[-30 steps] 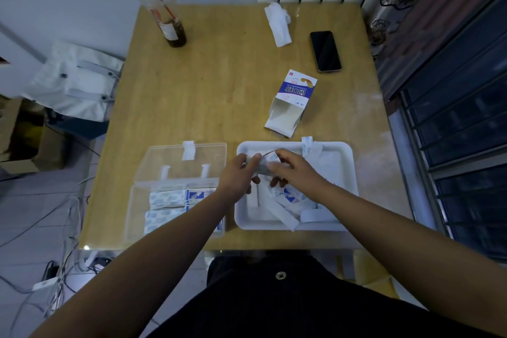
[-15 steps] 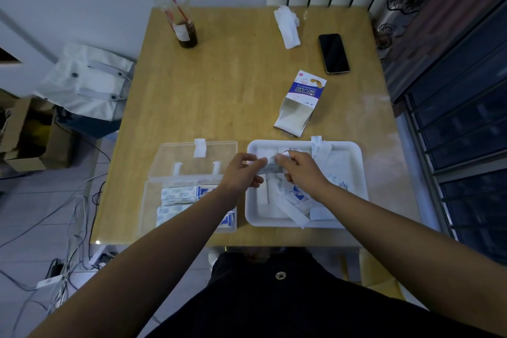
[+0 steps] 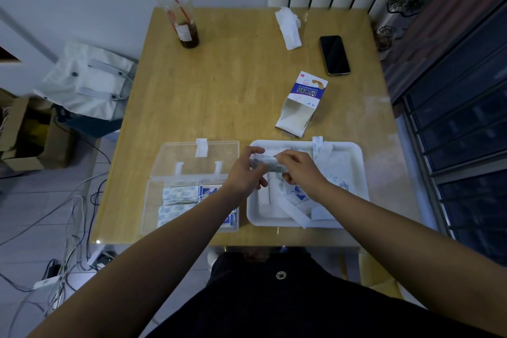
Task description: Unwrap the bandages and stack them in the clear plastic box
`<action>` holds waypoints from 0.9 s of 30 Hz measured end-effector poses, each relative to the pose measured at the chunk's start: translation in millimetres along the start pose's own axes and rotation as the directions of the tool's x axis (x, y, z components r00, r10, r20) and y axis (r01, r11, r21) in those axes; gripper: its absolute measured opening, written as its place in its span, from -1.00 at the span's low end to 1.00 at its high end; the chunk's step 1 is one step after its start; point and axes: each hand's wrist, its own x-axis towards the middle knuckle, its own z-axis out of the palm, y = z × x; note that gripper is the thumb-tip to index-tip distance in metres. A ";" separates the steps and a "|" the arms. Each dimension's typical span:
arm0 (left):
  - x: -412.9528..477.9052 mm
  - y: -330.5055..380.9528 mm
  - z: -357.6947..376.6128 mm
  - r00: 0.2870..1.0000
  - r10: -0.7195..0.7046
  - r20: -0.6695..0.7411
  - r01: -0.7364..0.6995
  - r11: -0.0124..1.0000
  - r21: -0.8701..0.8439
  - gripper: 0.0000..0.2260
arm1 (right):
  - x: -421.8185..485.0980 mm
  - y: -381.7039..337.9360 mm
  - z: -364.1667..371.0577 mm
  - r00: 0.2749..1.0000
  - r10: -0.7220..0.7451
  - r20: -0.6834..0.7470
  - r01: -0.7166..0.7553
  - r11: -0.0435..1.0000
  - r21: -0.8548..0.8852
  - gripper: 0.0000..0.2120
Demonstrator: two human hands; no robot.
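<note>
The left hand [image 3: 242, 173] and the right hand [image 3: 301, 170] each pinch an end of one bandage [image 3: 264, 162], held over the left side of the white tray [image 3: 356, 170]. The clear plastic box [image 3: 149, 200] sits open beside it, with blue-and-white packets [image 3: 179, 195] inside. Behind the tray lies an open bandage carton [image 3: 310, 92]. Its blue band has white writing, maybe Chinese, too blurry to read.

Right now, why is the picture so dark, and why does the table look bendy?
Head view: the room light is dim and bluish, so colours look dull; the wide-angle lens bows the edges of the table; the left hand, the right hand and the bandage they pinch are a bit blurred; a small glare spot sits on the table's near left corner.
</note>
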 end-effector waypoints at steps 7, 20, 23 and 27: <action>2.7 -0.2 3.5 0.996 -0.074 0.047 0.072 0.996 0.050 -0.88 | -6.6 0.8 4.5 0.987 -0.122 0.109 0.133 0.986 -0.101 -0.76; -4.9 -5.7 -48.5 0.981 0.132 -0.140 -0.084 0.948 0.306 -0.92 | -7.9 -14.2 41.2 0.943 -0.231 0.238 0.288 0.926 -0.244 -0.81; -12.7 -12.7 -65.7 0.980 0.116 -0.161 -0.065 0.954 0.291 -0.90 | -8.2 -19.9 56.2 0.915 -0.258 0.311 0.355 0.881 -0.313 -0.83; -26.6 -15.6 -89.8 0.972 0.163 -0.170 -0.083 0.914 0.398 -0.82 | -6.4 -28.7 74.6 0.896 -0.265 0.357 0.390 0.853 -0.347 -0.85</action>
